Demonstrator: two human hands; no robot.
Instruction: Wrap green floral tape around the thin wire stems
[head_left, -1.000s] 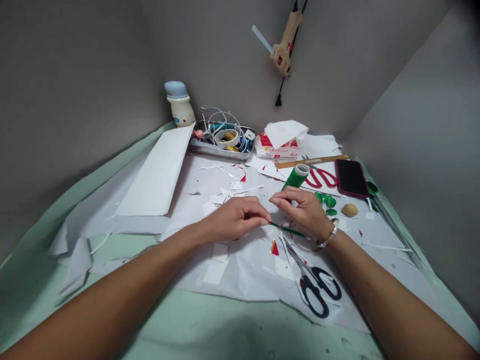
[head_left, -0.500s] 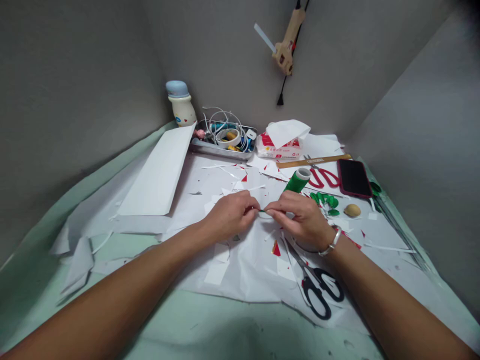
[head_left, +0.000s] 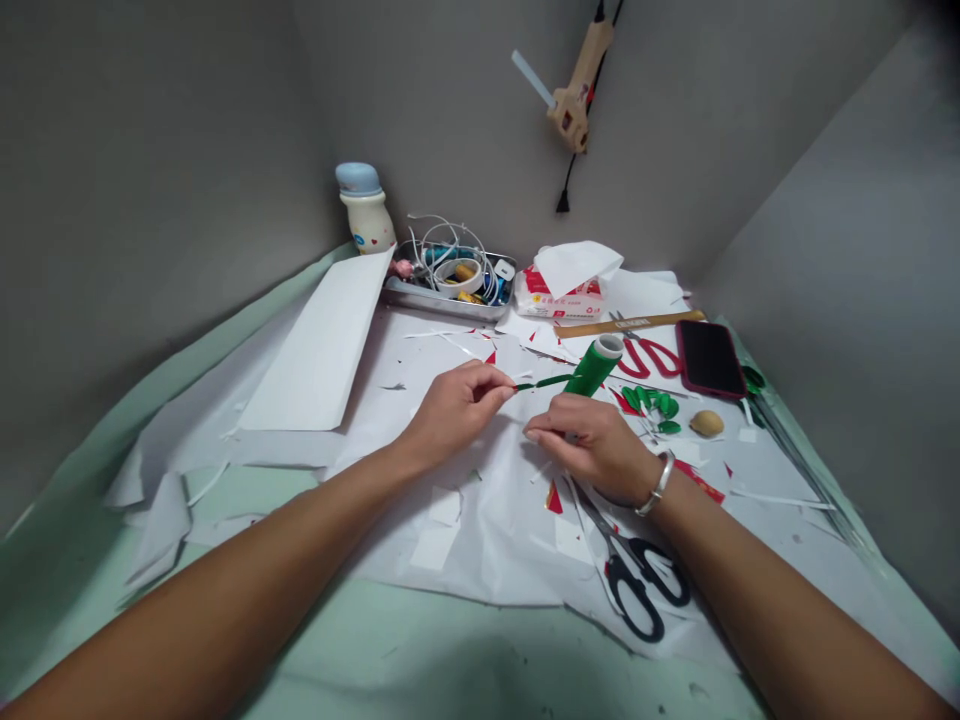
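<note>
My left hand (head_left: 463, 408) is closed in a pinch on one end of a thin dark green stem-like strip (head_left: 553, 380). The strip points right, its far end passing in front of a green thread spool (head_left: 594, 366) that leans behind my right hand. My right hand (head_left: 600, 447), with a bangle on its wrist, has thumb and forefinger pressed together just below the strip; whatever they hold is too small to see. Black-handled scissors (head_left: 637, 585) lie in front of my right hand. Green oval pieces (head_left: 651, 402) lie in a pile to its right.
A metal tray (head_left: 450, 300) with cords and spools stands at the back, beside a tissue pack (head_left: 559, 298). Red-handled scissors (head_left: 651, 357), a phone (head_left: 709, 358) and a ruler (head_left: 630, 324) lie right. A glue gun (head_left: 581, 90) hangs above; folded white card (head_left: 319, 340) stands left.
My hands came together at the strip, then drew apart. The left hand lifted slightly, swinging the strip up in front of the spool; the right hand sits a little lower.
</note>
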